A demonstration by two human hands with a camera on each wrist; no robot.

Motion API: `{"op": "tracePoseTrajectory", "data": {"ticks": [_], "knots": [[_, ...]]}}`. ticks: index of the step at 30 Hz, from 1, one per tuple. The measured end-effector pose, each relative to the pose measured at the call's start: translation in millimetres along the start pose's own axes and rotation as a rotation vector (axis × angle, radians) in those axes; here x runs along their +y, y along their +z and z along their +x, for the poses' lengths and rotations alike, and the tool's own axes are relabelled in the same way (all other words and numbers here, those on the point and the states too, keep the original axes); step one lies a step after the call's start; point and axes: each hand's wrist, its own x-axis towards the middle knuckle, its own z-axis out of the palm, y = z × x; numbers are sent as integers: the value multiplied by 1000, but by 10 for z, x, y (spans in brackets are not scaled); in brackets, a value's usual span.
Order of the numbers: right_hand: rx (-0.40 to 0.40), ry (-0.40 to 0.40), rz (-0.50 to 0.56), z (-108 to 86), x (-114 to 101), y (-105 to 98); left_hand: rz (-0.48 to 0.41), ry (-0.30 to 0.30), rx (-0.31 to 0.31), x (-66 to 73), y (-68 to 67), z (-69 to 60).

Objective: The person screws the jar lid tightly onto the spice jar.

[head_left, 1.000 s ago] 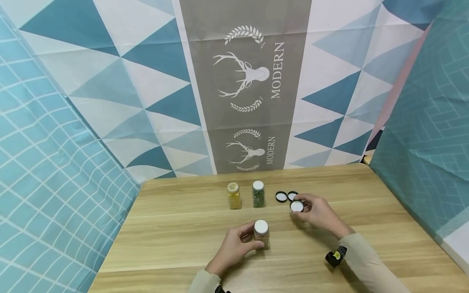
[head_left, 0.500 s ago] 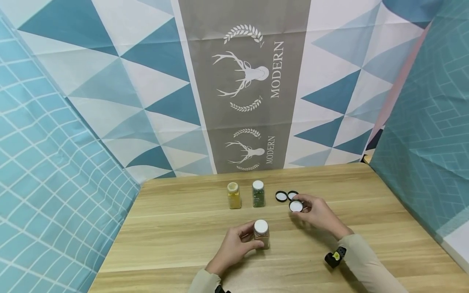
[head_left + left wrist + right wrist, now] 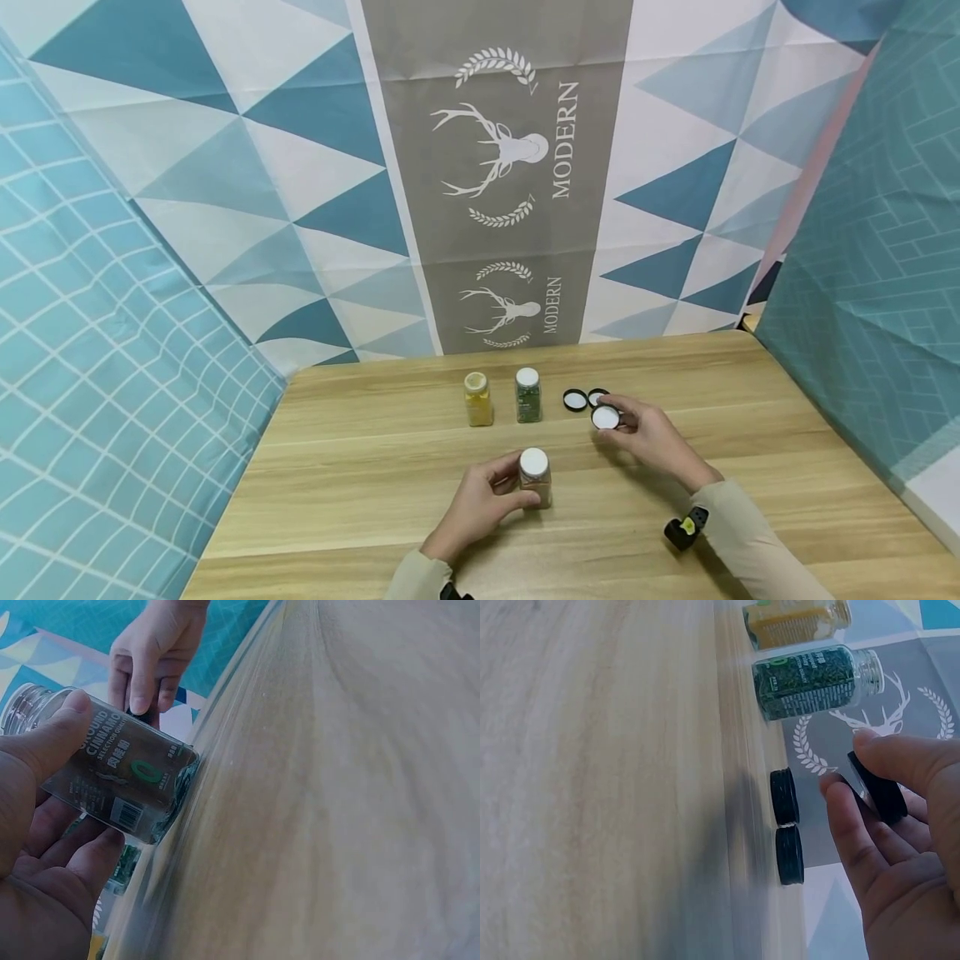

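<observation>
My left hand [image 3: 480,507] grips a square glass jar [image 3: 536,487] of brown powder with a white top, upright on the table. In the left wrist view its label [image 3: 112,754] reads ground cinnamon, and the thumb lies across the jar's shoulder. My right hand [image 3: 654,437] pinches a round black-rimmed lid [image 3: 605,417], white side up, between thumb and fingers. In the right wrist view this lid [image 3: 885,796] is held clear of the table. Just beyond it, two more lids [image 3: 575,401] [image 3: 784,796] lie side by side.
Toward the back of the wooden table [image 3: 360,467] stand a jar of yellow contents [image 3: 478,406] and a jar of green flakes [image 3: 528,402], both upright. Patterned cloth [image 3: 322,167] hangs behind the table, with blue cloth at both sides.
The lid in my right hand has shifted very slightly up and left. My left hand keeps its grip on the brown jar, and the head view has moved slightly.
</observation>
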Motion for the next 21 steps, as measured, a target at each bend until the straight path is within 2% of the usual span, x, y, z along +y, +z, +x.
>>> {"op": "tracePoseTrajectory", "data": {"ticks": [6,9,21], "knots": [[0,-18,6,-19,-22,27,2,-11,4,19,0,-14],[-18,-47,2,-18,-39,41,8,-13,6,28,0,-15],[-60,-78,-27,-23,-112,35,16,-17,9,21,-5,-3]]}}
